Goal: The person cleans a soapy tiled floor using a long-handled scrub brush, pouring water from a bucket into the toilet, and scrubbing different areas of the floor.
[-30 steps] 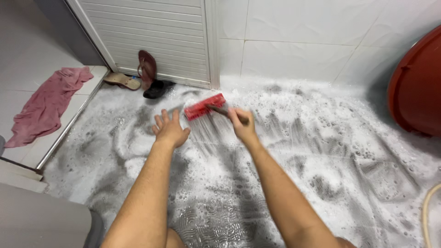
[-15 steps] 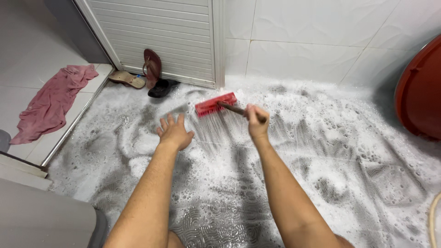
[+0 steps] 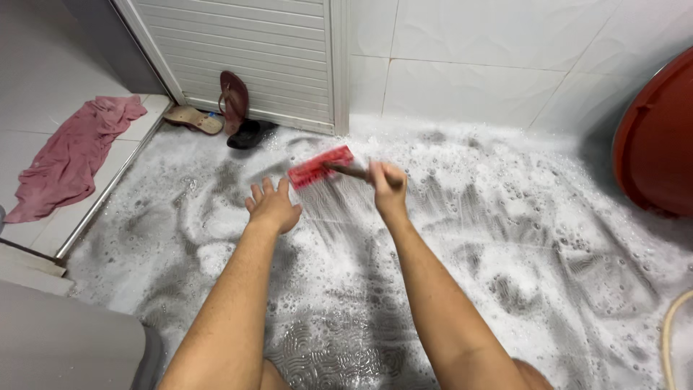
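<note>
My right hand (image 3: 388, 189) grips the dark wooden handle of a red scrub brush (image 3: 320, 167), whose head rests bristles-down on the soapy floor (image 3: 505, 238) near the white door. My left hand (image 3: 272, 205) lies flat on the foamy floor just left of and below the brush head, fingers spread, holding nothing. Brush streaks show in the foam beneath the brush.
Sandals and a dark shoe (image 3: 232, 112) lie by the white louvred door (image 3: 245, 50). A pink cloth (image 3: 68, 155) lies on the dry tiles beyond a metal threshold. A large red tub (image 3: 657, 137) leans at the right wall. A hose (image 3: 671, 332) curves at the lower right.
The brush went right and away, then came back left and nearer across the foam. My left hand stayed planted on the floor.
</note>
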